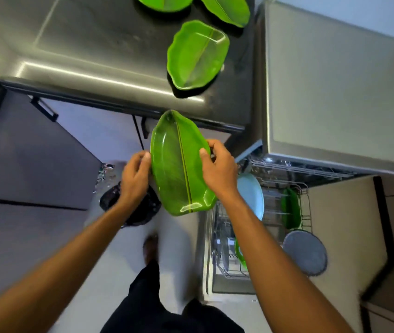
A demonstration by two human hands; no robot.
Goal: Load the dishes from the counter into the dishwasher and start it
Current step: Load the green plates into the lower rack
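Here, listed as seen from the head camera.

- Green leaf plate [179, 164]: held in the air, long axis running away from the person, in front of the surface's near edge and just left of the dishwasher.
- Left hand [134, 175]: gripped the plate's left rim, fingers curled at the edge.
- Right hand [218, 167]: gripped the plate's right rim, thumb laid on the upper face, fingers wrapped behind.
- Surface [109, 51]: dark and glossy, with strip lights reflected in it.
- Second leaf plate [197, 56]: lay flat on the surface near its right end, well apart from the held one.
- Third leaf plate [164, 2] and fourth leaf plate [227, 8]: lay further back on the surface, both cut off by the top of the frame.
- Dishwasher [330, 92]: grey top, door open, just right of the surface.
- Rack [304, 212]: wire, showing below the grey top.
- Pale blue plate [251, 193]: stood on edge at the rack's left side.
- Green dish [290, 209]: stood upright in the rack, further right.
- Grey round plate [305, 252]: sat at the rack's near right corner.
- Small green piece [240, 254]: lower down; its kind could not be told.
- Black bag [143, 210]: on the floor below the left hand.
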